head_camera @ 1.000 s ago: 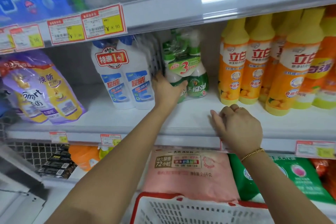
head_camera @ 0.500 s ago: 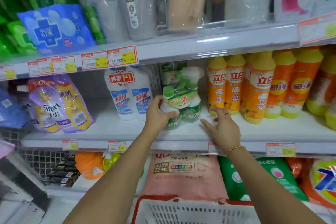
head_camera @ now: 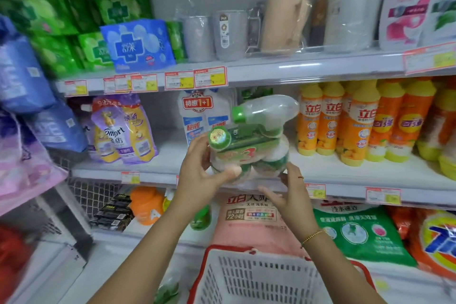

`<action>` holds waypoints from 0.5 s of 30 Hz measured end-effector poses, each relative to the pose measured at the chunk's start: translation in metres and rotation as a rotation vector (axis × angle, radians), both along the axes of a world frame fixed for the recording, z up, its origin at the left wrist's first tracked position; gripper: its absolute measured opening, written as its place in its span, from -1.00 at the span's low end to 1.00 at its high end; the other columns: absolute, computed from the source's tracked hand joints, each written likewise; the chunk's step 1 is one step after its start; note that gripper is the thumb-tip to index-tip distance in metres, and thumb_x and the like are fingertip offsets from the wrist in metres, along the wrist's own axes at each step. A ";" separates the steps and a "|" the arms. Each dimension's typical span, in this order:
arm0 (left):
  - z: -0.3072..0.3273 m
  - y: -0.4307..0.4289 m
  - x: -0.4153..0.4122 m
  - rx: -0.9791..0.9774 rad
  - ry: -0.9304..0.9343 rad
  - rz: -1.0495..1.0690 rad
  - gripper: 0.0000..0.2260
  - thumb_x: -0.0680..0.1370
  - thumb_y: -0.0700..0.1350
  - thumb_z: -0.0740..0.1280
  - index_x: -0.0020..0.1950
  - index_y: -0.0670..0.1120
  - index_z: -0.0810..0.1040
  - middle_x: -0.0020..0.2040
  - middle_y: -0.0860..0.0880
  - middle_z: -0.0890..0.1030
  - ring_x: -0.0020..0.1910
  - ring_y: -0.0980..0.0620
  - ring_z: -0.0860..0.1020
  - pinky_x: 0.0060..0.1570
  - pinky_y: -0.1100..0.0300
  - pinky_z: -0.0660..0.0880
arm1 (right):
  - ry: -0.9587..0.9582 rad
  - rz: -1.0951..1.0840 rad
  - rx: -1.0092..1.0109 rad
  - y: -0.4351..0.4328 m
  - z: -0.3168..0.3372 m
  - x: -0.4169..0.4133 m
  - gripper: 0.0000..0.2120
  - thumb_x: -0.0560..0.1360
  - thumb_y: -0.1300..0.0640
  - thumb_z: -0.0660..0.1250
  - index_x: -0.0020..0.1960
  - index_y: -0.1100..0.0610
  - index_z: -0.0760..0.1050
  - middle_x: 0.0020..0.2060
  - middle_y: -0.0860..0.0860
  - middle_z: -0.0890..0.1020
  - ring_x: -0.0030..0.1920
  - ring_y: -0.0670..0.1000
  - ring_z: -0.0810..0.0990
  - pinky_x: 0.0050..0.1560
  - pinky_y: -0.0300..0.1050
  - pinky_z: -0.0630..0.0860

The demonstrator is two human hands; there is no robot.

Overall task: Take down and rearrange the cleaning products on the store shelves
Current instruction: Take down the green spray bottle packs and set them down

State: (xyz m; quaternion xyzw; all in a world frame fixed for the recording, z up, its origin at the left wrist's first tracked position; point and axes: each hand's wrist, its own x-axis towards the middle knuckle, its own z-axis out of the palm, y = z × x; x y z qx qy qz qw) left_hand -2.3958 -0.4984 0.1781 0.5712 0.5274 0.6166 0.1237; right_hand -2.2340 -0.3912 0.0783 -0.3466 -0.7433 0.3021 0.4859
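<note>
Item: green spray-bottle pack [head_camera: 251, 145], shrink-wrapped, held above the basket [head_camera: 246, 276]. Your left hand [head_camera: 199, 180] grips its left side, thumb across the front. Your right hand [head_camera: 288, 195], fingers loosely spread, props its lower right. Handling: support the base; the wrap looks slippery and the pack top-heavy.

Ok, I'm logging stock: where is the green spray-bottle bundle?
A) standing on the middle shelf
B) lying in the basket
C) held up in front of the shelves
C: the left hand grips the bundle clear of the shelf, the right hand touching its lower edge.
</note>
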 end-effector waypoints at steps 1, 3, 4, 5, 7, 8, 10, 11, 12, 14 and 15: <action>0.001 -0.006 -0.001 -0.024 -0.073 -0.010 -0.41 0.22 -0.10 0.55 0.22 0.11 0.49 0.18 0.02 0.59 0.12 0.08 0.59 0.06 0.21 0.55 | 0.041 -0.004 -0.003 -0.008 0.001 -0.002 -0.29 0.37 -0.06 0.46 0.42 -0.04 0.21 0.26 -0.11 0.38 0.20 -0.19 0.44 0.22 -0.22 0.45; 0.002 -0.016 -0.002 -0.054 -0.212 -0.016 -0.47 0.21 -0.18 0.54 0.14 0.01 0.50 0.04 0.11 0.67 0.04 0.09 0.63 -0.05 0.23 0.57 | 0.118 -0.023 0.010 -0.025 0.007 -0.007 -0.15 0.36 0.00 0.49 0.50 -0.03 0.08 0.37 -0.10 0.27 0.28 -0.22 0.38 0.28 -0.26 0.38; 0.002 -0.021 -0.003 -0.061 -0.273 -0.011 -0.49 0.22 -0.22 0.54 0.12 0.01 0.50 0.01 0.12 0.68 0.02 0.06 0.64 -0.09 0.21 0.59 | 0.122 -0.041 0.071 -0.034 0.009 -0.010 -0.10 0.34 0.00 0.50 0.52 0.00 0.04 0.42 -0.06 0.22 0.36 -0.20 0.30 0.34 -0.24 0.32; 0.000 -0.025 -0.003 -0.061 -0.327 -0.003 -0.50 0.23 -0.25 0.54 0.11 0.01 0.51 0.00 0.10 0.69 0.02 0.01 0.65 -0.13 0.19 0.60 | 0.088 -0.067 0.169 -0.042 0.011 -0.014 -0.06 0.32 -0.04 0.49 0.53 0.03 0.01 0.47 -0.01 0.16 0.44 -0.14 0.21 0.40 -0.24 0.23; -0.001 -0.033 -0.002 -0.039 -0.426 0.020 -0.51 0.24 -0.27 0.55 0.11 -0.02 0.53 -0.03 0.06 0.70 -0.01 -0.03 0.67 -0.17 0.17 0.60 | -0.029 -0.117 0.408 -0.059 0.013 -0.022 -0.06 0.31 -0.10 0.45 0.52 0.01 0.00 0.51 0.06 0.07 0.52 0.03 0.05 0.47 -0.22 0.06; -0.001 -0.036 0.000 -0.024 -0.478 0.030 -0.52 0.24 -0.27 0.55 0.10 -0.04 0.54 -0.04 0.06 0.70 -0.03 -0.01 0.67 -0.18 0.17 0.59 | -0.081 -0.124 0.516 -0.065 0.013 -0.028 -0.10 0.32 -0.11 0.44 0.51 -0.01 0.03 0.52 0.07 0.04 0.52 0.13 0.02 0.49 -0.16 0.00; 0.002 -0.040 0.006 0.004 -0.581 0.034 -0.60 0.32 -0.30 0.51 0.11 -0.09 0.55 -0.03 0.03 0.70 -0.04 0.01 0.67 -0.14 0.13 0.60 | -0.127 -0.119 0.658 -0.072 0.014 -0.040 -0.19 0.37 -0.09 0.41 0.49 -0.06 0.07 0.53 0.01 -0.02 0.51 0.24 -0.02 0.51 -0.04 -0.03; 0.004 -0.041 0.008 0.011 -0.630 0.028 -0.64 0.36 -0.31 0.48 0.13 -0.12 0.55 0.01 0.00 0.69 -0.02 -0.01 0.67 -0.09 0.08 0.61 | -0.115 -0.129 0.699 -0.073 0.015 -0.046 -0.26 0.41 -0.05 0.37 0.48 -0.07 0.08 0.53 -0.02 -0.04 0.51 0.26 -0.02 0.50 0.03 0.01; 0.006 -0.043 0.010 0.010 -0.670 0.015 -0.65 0.39 -0.31 0.46 0.15 -0.14 0.54 0.05 -0.04 0.68 0.01 -0.04 0.66 -0.03 0.02 0.61 | -0.085 -0.148 0.727 -0.073 0.017 -0.050 -0.31 0.44 0.00 0.34 0.47 -0.06 0.09 0.53 -0.05 -0.04 0.50 0.27 0.00 0.49 0.09 0.06; 0.008 -0.047 0.013 0.005 -0.705 -0.006 -0.63 0.41 -0.28 0.46 0.19 -0.14 0.52 0.10 -0.07 0.66 0.02 -0.03 0.66 0.01 -0.03 0.61 | -0.025 -0.185 0.763 -0.073 0.022 -0.058 -0.30 0.45 0.12 0.37 0.48 -0.04 0.10 0.53 -0.08 -0.02 0.49 0.29 0.02 0.47 0.13 0.11; 0.009 -0.050 0.014 0.013 -0.697 -0.016 -0.62 0.40 -0.26 0.47 0.19 -0.12 0.52 0.10 -0.05 0.66 0.01 0.00 0.67 -0.01 -0.01 0.61 | -0.003 -0.186 0.773 -0.074 0.025 -0.060 -0.25 0.44 0.17 0.40 0.49 -0.04 0.07 0.53 -0.09 0.00 0.49 0.30 0.02 0.47 0.13 0.11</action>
